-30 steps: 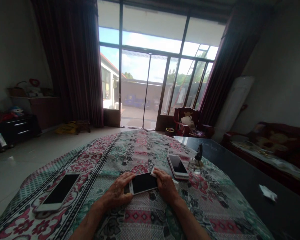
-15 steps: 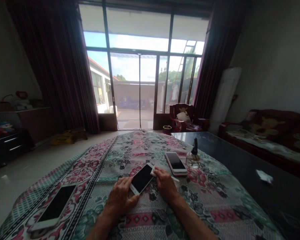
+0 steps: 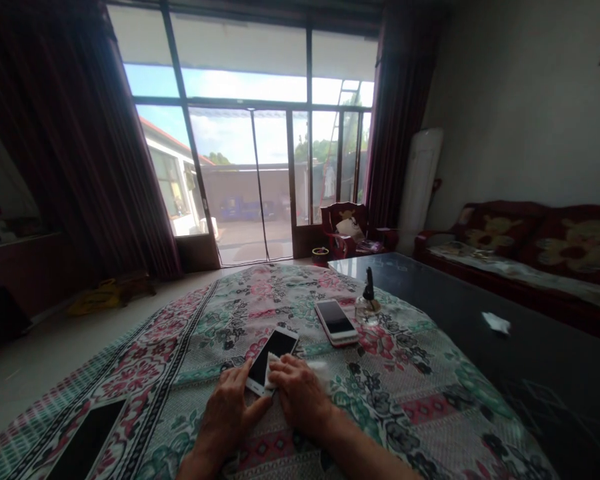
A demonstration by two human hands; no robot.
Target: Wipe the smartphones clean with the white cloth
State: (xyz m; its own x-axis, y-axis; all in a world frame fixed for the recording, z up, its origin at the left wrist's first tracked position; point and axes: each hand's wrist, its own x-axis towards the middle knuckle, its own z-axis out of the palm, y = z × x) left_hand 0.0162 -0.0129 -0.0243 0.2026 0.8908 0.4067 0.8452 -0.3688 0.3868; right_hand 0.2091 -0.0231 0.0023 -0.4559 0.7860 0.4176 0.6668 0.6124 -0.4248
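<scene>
A white-framed smartphone (image 3: 279, 343) with a dark screen lies slantwise on the patterned tablecloth (image 3: 200, 400). My left hand (image 3: 227, 407) grips its near left side, fingers along the edge and thumb at the near end. My right hand (image 3: 300, 393) is closed on a white tissue (image 3: 273, 371), which touches the near part of the screen; some of the tissue is hidden under the fingers. Beyond them sits another white phone (image 3: 336, 321), apparently on top of something thin. Beside it stands a small clear bottle with a black top (image 3: 369, 300).
Another phone (image 3: 87, 440) lies at the near left, cut off by the frame. To the right is a dark glossy table (image 3: 445, 300) with a crumpled white tissue (image 3: 497, 323) on it. A wooden armchair (image 3: 347, 230) and a sofa (image 3: 525, 247) stand farther back.
My right hand has slid the tissue from the phone's far right corner down to its near end. My left hand keeps its hold. The view has turned to the right.
</scene>
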